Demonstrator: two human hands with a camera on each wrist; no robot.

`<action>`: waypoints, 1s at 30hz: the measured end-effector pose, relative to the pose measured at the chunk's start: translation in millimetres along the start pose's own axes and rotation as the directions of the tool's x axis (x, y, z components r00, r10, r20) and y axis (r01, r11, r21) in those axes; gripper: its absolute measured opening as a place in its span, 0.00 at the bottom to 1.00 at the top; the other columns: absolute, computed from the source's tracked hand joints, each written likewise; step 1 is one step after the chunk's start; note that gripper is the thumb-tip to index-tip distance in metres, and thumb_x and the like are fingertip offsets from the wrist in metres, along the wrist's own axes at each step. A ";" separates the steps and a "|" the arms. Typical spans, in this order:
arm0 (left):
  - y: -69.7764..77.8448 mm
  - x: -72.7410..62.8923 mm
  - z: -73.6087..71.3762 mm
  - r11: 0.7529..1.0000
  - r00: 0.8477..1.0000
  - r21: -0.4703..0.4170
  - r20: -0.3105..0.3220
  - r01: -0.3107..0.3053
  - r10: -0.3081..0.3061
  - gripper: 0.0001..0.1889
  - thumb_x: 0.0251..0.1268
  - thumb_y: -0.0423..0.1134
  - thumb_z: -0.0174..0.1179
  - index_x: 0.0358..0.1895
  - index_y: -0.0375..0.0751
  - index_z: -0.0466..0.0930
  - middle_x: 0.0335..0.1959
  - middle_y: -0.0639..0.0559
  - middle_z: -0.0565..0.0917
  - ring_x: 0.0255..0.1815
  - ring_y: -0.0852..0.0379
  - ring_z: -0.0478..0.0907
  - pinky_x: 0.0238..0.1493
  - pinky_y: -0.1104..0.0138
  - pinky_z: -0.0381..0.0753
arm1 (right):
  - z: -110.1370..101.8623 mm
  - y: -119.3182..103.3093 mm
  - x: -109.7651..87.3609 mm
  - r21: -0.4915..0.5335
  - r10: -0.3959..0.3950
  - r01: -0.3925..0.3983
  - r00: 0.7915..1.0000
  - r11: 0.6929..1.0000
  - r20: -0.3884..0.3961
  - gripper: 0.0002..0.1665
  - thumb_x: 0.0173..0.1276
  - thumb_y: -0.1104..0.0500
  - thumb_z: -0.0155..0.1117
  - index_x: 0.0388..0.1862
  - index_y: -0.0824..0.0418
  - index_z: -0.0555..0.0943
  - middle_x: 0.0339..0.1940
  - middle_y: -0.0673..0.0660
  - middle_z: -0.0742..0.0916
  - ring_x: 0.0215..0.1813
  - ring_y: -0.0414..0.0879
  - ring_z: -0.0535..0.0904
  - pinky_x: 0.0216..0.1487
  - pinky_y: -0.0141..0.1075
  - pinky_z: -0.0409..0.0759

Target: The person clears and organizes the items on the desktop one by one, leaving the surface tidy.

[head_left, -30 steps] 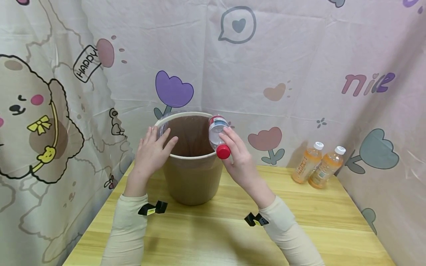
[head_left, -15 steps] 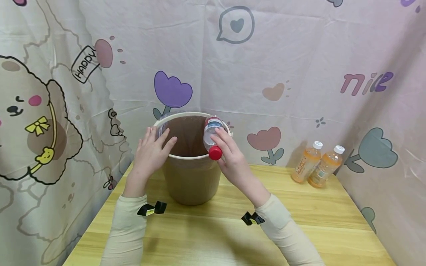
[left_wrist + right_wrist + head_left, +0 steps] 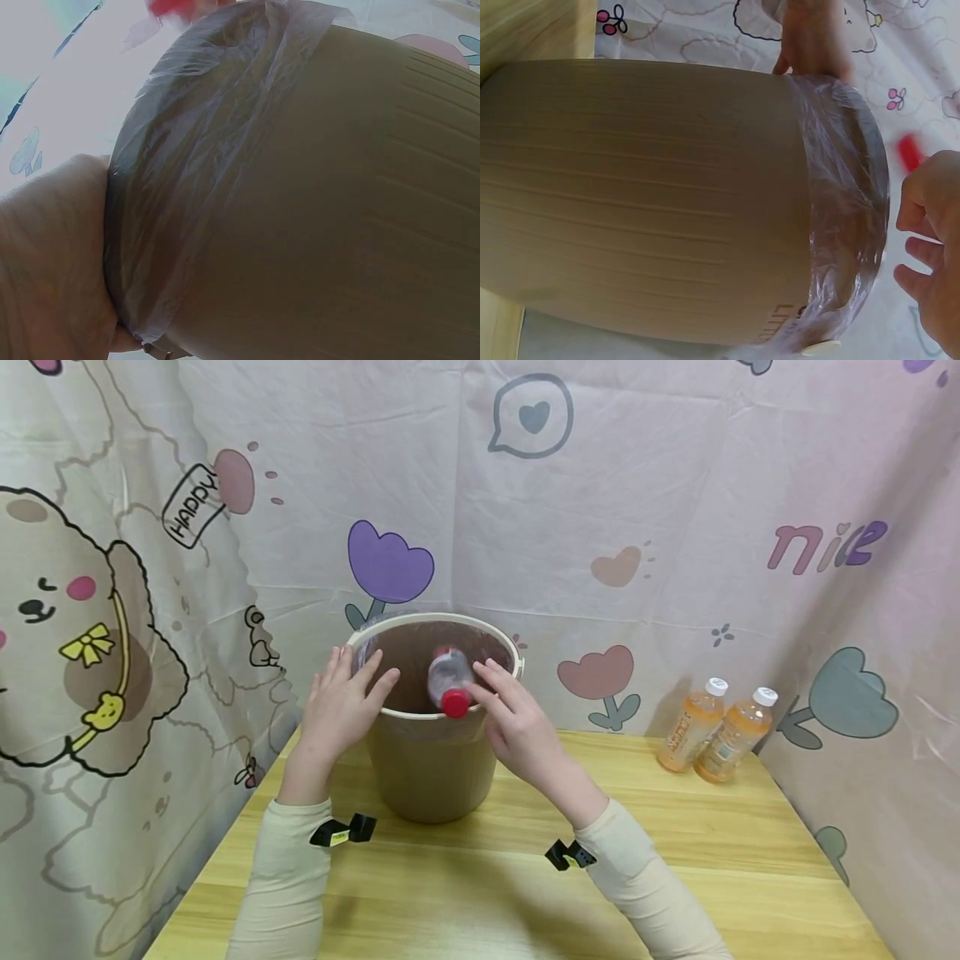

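Note:
A brown bin [image 3: 433,777] with a cream rim stands upright on the wooden table, a clear plastic liner [image 3: 840,187] folded over its edge. Over its mouth, a clear bottle [image 3: 448,677] with a red cap is tilted and blurred. My right hand [image 3: 525,727] is beside the bin's right rim, fingers loose and extended, with the fingertips near the bottle but not wrapped round it. In the right wrist view, the red cap [image 3: 910,153] shows blurred beyond that hand. At the left rim rests my left hand [image 3: 337,706], fingers spread and fairly straight, thumb over the opening.
Two orange drink bottles [image 3: 692,727] with white caps stand side by side at the table's back right. Printed cloth [image 3: 660,460] hangs behind and along the sides. The wooden table [image 3: 480,893] extends in front of the bin.
My right hand has moved left over the bin and its fingers have loosened from the red-capped bottle. The bottle has shifted left, over the opening. My left hand stays at the rim.

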State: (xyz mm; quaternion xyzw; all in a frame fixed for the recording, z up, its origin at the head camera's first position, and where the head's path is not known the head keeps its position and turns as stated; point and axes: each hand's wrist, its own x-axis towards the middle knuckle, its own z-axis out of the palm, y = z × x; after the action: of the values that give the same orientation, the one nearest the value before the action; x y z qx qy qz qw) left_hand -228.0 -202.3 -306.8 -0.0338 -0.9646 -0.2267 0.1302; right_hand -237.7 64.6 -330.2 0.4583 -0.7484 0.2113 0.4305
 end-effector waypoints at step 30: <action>1.1 -0.8 0.8 1.000 1.000 -0.012 -0.007 0.005 -0.005 0.43 0.68 0.74 0.26 0.77 0.50 0.53 0.79 0.32 0.42 0.81 0.36 0.32 0.74 0.34 0.36 | -16.6 12.0 -36.8 0.002 0.057 -0.057 0.998 0.998 0.002 0.27 0.55 0.73 0.58 0.56 0.66 0.80 0.61 0.65 0.81 0.65 0.62 0.75 0.67 0.48 0.74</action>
State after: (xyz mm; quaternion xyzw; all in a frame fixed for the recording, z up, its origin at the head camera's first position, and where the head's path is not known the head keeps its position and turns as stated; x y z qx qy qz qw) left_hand -227.3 -200.9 -307.3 -0.0312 -0.9629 -0.2329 0.1327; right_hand -232.9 100.9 -351.2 0.4376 -0.7613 0.2237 0.4230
